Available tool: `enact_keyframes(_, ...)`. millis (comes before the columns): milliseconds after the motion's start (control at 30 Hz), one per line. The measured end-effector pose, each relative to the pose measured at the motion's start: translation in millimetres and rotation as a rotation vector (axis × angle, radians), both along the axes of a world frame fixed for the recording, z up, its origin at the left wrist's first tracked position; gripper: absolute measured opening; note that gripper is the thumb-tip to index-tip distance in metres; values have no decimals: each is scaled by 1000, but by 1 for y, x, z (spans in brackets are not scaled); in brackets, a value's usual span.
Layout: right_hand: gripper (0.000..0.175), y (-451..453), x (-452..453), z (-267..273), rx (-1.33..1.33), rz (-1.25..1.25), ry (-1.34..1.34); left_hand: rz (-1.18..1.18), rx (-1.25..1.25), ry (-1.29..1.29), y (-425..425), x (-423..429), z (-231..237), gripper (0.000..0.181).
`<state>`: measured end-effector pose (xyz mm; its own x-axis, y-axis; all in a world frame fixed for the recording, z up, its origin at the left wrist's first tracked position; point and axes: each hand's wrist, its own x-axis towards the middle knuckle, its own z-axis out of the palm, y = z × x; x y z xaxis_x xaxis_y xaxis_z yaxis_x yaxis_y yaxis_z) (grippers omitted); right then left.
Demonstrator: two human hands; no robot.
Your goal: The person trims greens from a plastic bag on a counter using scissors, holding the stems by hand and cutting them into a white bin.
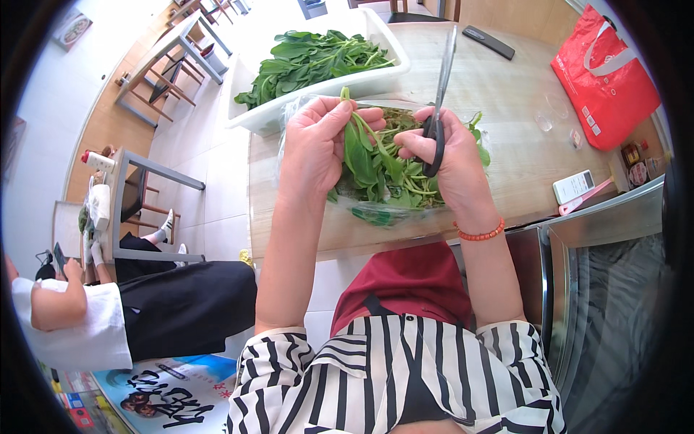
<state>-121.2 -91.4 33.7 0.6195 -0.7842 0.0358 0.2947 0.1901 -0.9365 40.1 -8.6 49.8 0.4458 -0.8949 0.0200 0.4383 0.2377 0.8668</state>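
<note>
My left hand [317, 144] pinches the stem of a leafy green sprig [359, 149] between thumb and fingers, its leaves hanging down. In my right hand [455, 149] is a pair of scissors [437, 116] with black handles; the blades point away from me and look closed. Below both hands, a clear plastic bag [379, 212] lies spread on the table with a heap of greens and stems [417, 187] on it. Beyond them stands a white plastic tub [320, 87] holding a pile of leafy greens [320, 57].
The wooden table [520, 146] carries a dark phone [489, 42], a red bag [607, 81], a white remote [573, 186] and a pink-handled tool [586, 196]. A glass-doored metal cabinet [607, 271] borders my right side. To my left, a person [81, 309] sits holding a phone.
</note>
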Motion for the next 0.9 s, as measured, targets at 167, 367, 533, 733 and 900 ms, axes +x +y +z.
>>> enact_keyframes(167, 43, 2, 10, 9, -134, -42, 11, 20, 23, -4, 2, 0, -2, 12)
enact_keyframes(367, 40, 0, 23, 6, -135, 26, 84, 14, 91, -74, 3, -3, -5, 15)
enact_keyframes(533, 40, -5, 16, -2, -19, 33, 19, -15, 95, -119, 5, 0, 3, 15)
enact_keyframes(733, 44, -5, 10, -9, 68, -35, -88, -25, 103, -28, -2, -15, -8, 14)
enact_keyframes(900, 44, -7, 5, -14, 104, -99, -108, -69, 113, -109, -6, -25, -11, 14)
